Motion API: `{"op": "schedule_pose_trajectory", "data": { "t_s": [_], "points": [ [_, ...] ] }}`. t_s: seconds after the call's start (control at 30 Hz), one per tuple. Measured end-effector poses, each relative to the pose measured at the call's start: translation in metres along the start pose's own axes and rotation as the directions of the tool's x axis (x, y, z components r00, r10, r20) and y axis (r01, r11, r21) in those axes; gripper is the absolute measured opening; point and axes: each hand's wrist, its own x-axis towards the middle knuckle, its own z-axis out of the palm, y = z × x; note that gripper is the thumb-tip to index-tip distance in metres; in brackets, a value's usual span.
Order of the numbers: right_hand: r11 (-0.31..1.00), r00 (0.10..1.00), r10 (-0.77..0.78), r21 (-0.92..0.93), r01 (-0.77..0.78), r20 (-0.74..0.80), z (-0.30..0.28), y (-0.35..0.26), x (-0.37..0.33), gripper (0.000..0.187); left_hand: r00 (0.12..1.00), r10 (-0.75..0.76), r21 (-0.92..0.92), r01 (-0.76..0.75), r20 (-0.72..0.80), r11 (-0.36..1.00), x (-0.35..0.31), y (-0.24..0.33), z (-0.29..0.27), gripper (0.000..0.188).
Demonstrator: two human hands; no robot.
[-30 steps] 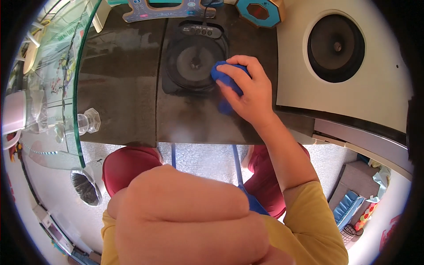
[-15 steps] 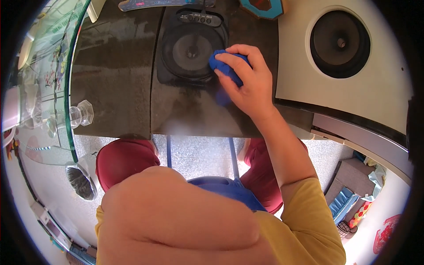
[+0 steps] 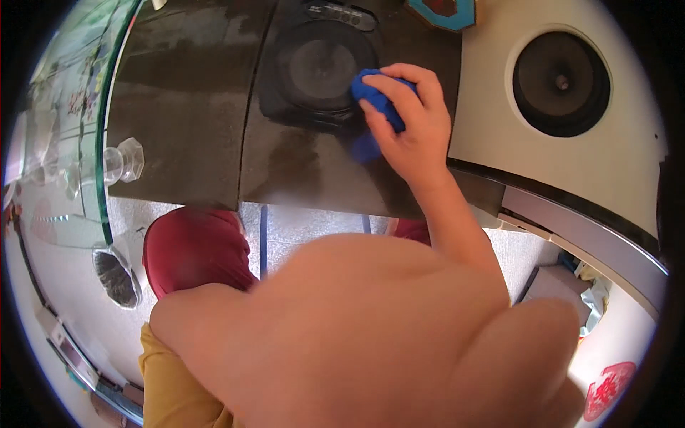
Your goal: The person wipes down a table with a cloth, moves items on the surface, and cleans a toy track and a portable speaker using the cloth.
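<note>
Crumpled bright-blue cloth (image 3: 377, 100) against black speaker (image 3: 321, 68).

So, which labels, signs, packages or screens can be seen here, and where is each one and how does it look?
Red round sticker: lower right, on a pale surface, with a cut-out pattern.
Teal-framed plaque: top edge, above the dark speaker cabinet, angular with a red centre, cut off by the frame.
Cardboard box: on the floor at right, grey-brown.
No screen shows.
</note>
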Motion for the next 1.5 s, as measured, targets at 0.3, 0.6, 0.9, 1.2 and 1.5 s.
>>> {"op": "schedule_pose_trajectory", "data": {
  "t_s": [0.3,0.6,0.9,1.2,1.5],
  "points": [
    [0.999,1.0,0.006,0.043,-0.007,0.013,0.005,-0.003,0.001,0.034,0.982,0.183,-0.411,-0.183,-0.039,0.893,0.008,-0.004,0.018,0.014],
    [1.0,1.0,0.008,0.022,-0.008,0.006,0.003,-0.002,-0.001,0.032,0.987,0.158,-0.507,-0.157,-0.042,0.847,-0.005,-0.02,0.001,0.014],
    [0.999,0.999,-0.049,0.008,0.049,0.001,0.007,-0.005,0.005,0.033,0.972,0.214,-0.724,-0.077,0.1,0.686,0.003,-0.034,0.011,0.014],
    [0.999,0.999,-0.05,0.016,0.05,0.007,0.002,-0.002,0.004,0.032,0.894,0.295,-0.895,0.208,0.338,0.394,0.011,-0.042,0.008,0.013],
    [0.999,0.999,-0.05,0.014,0.05,0.003,0.002,0.001,0.005,0.032,0.821,0.32,-0.862,0.355,0.472,0.361,0.015,-0.047,0.009,0.013]
  ]
}}
